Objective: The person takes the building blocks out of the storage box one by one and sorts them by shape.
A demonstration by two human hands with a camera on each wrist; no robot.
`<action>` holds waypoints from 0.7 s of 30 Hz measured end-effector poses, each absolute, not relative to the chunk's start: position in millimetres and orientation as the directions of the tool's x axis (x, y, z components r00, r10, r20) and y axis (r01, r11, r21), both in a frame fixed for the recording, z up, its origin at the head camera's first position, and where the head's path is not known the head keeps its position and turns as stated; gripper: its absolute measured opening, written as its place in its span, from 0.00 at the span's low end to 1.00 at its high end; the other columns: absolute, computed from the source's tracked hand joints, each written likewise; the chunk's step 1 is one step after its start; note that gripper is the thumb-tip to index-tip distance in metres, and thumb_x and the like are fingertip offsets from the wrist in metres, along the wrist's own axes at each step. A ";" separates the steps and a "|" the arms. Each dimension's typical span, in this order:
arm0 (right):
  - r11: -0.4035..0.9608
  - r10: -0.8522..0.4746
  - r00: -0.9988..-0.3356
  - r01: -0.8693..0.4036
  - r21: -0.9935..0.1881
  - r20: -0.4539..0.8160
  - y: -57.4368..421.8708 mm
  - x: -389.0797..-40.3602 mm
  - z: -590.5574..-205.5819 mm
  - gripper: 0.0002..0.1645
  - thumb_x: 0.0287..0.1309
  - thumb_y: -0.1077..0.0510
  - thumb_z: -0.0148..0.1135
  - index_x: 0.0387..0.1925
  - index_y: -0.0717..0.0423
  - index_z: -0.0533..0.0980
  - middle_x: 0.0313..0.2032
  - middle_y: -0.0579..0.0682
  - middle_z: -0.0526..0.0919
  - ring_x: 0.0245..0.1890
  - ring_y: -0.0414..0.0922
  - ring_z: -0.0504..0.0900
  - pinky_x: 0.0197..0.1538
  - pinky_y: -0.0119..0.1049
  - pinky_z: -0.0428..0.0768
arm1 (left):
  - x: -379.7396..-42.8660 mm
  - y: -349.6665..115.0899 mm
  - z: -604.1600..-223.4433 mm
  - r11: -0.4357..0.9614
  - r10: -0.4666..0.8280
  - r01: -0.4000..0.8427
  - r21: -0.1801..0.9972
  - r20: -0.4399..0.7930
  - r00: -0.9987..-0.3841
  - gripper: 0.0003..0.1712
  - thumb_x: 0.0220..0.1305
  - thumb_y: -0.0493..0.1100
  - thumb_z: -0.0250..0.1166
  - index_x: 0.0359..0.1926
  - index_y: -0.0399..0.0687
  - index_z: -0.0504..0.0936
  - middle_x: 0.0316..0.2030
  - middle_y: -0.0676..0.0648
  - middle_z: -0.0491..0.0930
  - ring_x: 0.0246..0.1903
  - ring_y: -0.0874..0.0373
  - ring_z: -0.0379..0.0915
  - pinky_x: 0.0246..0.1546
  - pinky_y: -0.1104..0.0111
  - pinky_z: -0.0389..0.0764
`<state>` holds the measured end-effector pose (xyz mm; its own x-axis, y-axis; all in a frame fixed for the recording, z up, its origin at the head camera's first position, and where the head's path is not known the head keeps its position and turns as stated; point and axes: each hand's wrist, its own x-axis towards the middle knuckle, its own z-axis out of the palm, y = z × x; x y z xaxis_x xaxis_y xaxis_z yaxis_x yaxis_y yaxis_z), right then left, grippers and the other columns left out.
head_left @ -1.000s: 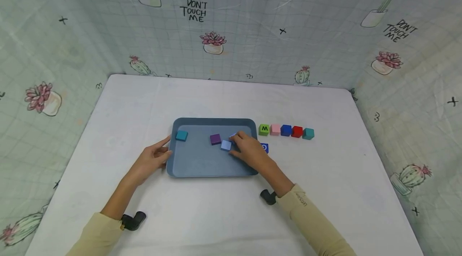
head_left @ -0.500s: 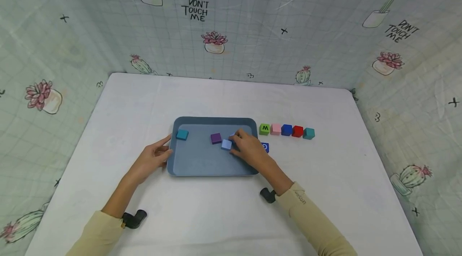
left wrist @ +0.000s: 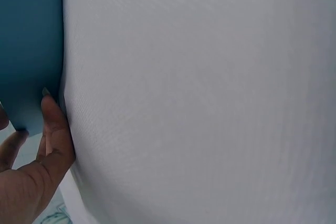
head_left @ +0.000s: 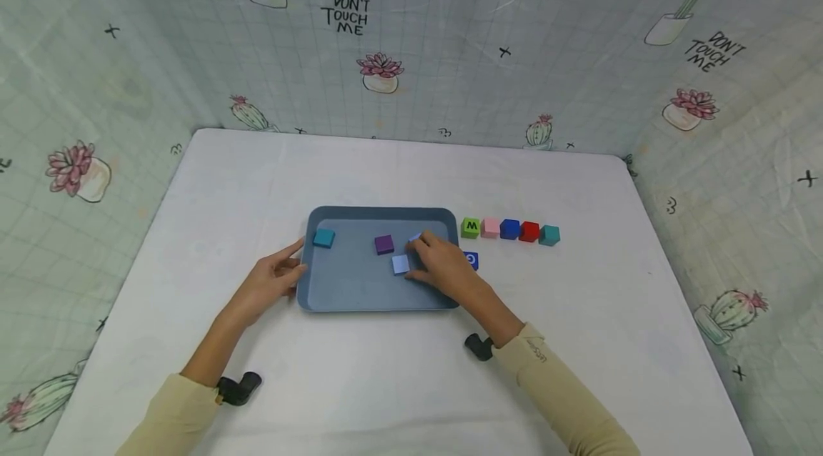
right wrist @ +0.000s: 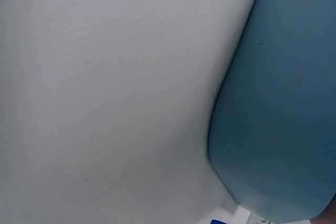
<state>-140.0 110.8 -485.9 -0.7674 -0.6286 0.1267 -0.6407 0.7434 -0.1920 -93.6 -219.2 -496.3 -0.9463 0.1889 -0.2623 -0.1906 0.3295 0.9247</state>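
A blue-grey tray [head_left: 347,291] lies on the white table, holding a teal cube [head_left: 324,238], a purple cube [head_left: 383,244] and a light blue cube [head_left: 401,265]. My left hand [head_left: 266,284] touches the tray's left side; in the left wrist view its thumb and fingertips meet the tray wall [left wrist: 31,51]. Over the tray's right part is my right hand [head_left: 444,266], thumb and index apart, tips close beside the light blue cube. Another light blue piece [head_left: 414,236] peeks out behind its fingers, mostly hidden. The right wrist view shows only the tray [right wrist: 278,98] and a sliver of that hand.
Right of the tray runs a row: a green cube [head_left: 470,228], pink cube [head_left: 491,228], blue cube [head_left: 510,229], red cube [head_left: 530,231] and teal cube [head_left: 549,235]. A lettered blue cube [head_left: 472,260] sits nearer, partly behind my right hand. Printed cloth [head_left: 444,27] hangs behind.
The light blue cube has shifted slightly left and toward me and turned a little straighter. The gap between my right thumb and index finger looks slightly wider. My left hand stays at the tray.
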 end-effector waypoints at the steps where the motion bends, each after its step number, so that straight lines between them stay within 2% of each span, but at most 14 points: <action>1: 0.745 -0.630 -0.768 -0.640 -0.186 0.119 110.0 -140.5 -485.7 0.28 0.47 0.46 0.73 0.47 0.57 0.78 0.36 0.49 0.74 0.29 0.39 0.71 0.31 0.28 0.75 | -93.5 -219.4 -496.0 0.329 0.187 -0.195 0.924 -0.266 -0.946 0.34 0.69 0.42 0.57 0.72 0.47 0.54 0.53 0.31 0.65 0.48 0.41 0.71 0.36 0.64 0.81; 10: 0.753 -0.636 -0.769 -0.638 -0.164 0.069 106.4 -140.8 -489.1 0.25 0.49 0.47 0.71 0.48 0.54 0.80 0.35 0.48 0.72 0.29 0.38 0.70 0.30 0.25 0.72 | -92.2 -218.4 -493.3 0.348 0.177 -0.189 0.918 -0.263 -0.948 0.34 0.69 0.42 0.57 0.72 0.47 0.54 0.53 0.31 0.66 0.49 0.41 0.71 0.37 0.63 0.81; 21: 0.725 -0.641 -0.767 -0.622 -0.295 0.040 108.4 -138.1 -488.9 0.24 0.52 0.48 0.69 0.49 0.56 0.77 0.38 0.47 0.73 0.32 0.37 0.71 0.35 0.25 0.75 | -93.1 -218.6 -494.7 0.360 0.169 -0.189 0.914 -0.263 -0.950 0.34 0.69 0.42 0.57 0.72 0.47 0.54 0.52 0.31 0.66 0.49 0.41 0.71 0.37 0.64 0.81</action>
